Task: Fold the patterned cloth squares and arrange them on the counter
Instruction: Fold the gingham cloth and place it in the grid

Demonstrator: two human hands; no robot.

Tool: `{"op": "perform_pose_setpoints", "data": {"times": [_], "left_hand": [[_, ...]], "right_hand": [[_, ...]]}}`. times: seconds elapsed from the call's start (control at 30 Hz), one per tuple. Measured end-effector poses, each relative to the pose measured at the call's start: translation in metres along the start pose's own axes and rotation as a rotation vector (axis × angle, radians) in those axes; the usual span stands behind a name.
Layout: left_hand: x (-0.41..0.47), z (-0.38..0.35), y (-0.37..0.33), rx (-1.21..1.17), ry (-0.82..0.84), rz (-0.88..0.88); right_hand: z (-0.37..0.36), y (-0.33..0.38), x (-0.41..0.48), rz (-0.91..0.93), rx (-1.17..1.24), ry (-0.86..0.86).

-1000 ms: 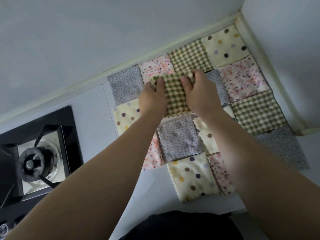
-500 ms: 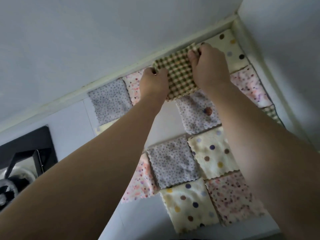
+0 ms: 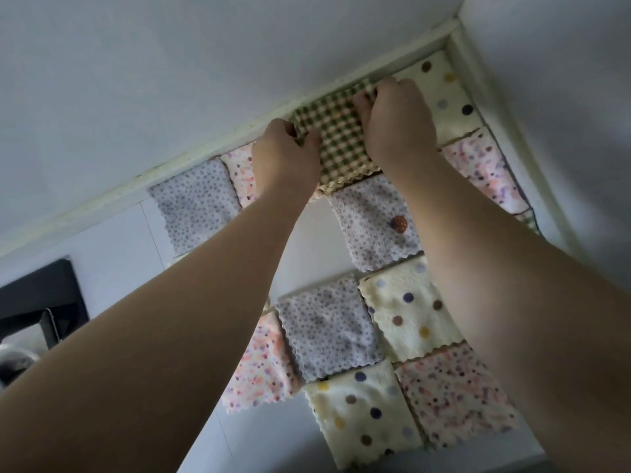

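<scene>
Both hands are at the top centre of the frame, clamped on a green checked cloth that lies against the ledge at the back of the white surface. The left hand pinches its upper left corner, fingers curled round the edge, and the right hand grips its upper right corner. Just below lies a grey dotted cloth bearing a small reddish spot. A cream polka-dot cloth sits in the upper right corner, with a pink flowered cloth beneath it. Other cloths fill the lower right, and a black stove shows at the left edge.
</scene>
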State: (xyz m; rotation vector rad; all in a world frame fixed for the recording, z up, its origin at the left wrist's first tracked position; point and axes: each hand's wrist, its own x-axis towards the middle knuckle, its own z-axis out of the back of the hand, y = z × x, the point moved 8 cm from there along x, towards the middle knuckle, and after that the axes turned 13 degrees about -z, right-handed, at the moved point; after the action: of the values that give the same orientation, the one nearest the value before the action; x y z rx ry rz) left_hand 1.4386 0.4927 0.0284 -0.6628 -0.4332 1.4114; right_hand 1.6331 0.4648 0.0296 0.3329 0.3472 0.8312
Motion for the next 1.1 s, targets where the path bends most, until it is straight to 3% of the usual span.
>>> {"op": "perform_pose_setpoints", "data": {"times": [0.1, 0.17, 0.27, 0.3, 0.37, 0.43, 0.5, 0.57, 0.73, 0.83, 0.97, 1.1], "left_hand": [[-0.002, 0.004, -0.004, 0.028, -0.012, -0.012], [-0.005, 0.011, -0.015, 0.17, -0.045, -0.111], [-0.016, 0.016, -0.048, 0.372, -0.125, -0.54], [-0.019, 0.01, -0.055, 0.403, -0.086, -0.661], [-0.021, -0.007, -0.055, 0.449, 0.103, -0.738], [-0.018, -0.019, -0.046, 0.486, 0.275, -0.676], [-0.015, -0.026, -0.038, 0.5, 0.364, -0.613], [-0.014, -0.028, -0.035, 0.511, 0.404, -0.588], [-0.017, -0.033, -0.035, 0.612, 0.47, -0.56], [-0.025, -0.025, -0.052, 0.582, 0.402, -0.544], [-0.083, -0.02, -0.097, 0.484, 0.299, -0.763], [-0.158, -0.053, -0.115, 0.383, 0.465, -0.957]], "right_hand": [[-0.001, 0.001, 0.0, 0.009, -0.033, -0.033], [0.0, 0.001, -0.003, 0.02, -0.043, -0.079], [0.014, 0.005, -0.011, 0.091, -0.067, -0.258], [0.02, 0.009, -0.016, 0.148, -0.059, -0.31], [0.025, 0.016, -0.024, 0.305, -0.047, -0.318], [0.015, 0.02, -0.029, 0.468, -0.145, -0.219], [-0.002, 0.013, -0.026, 0.508, -0.293, -0.064], [-0.013, 0.0, -0.019, 0.431, -0.391, 0.036], [-0.017, -0.004, -0.018, 0.333, -0.469, 0.086], [0.0, 0.008, -0.026, 0.339, -0.41, 0.079], [0.049, -0.012, -0.059, 0.247, -0.295, -0.029], [0.079, -0.082, -0.107, -0.044, -0.238, 0.012]]}}
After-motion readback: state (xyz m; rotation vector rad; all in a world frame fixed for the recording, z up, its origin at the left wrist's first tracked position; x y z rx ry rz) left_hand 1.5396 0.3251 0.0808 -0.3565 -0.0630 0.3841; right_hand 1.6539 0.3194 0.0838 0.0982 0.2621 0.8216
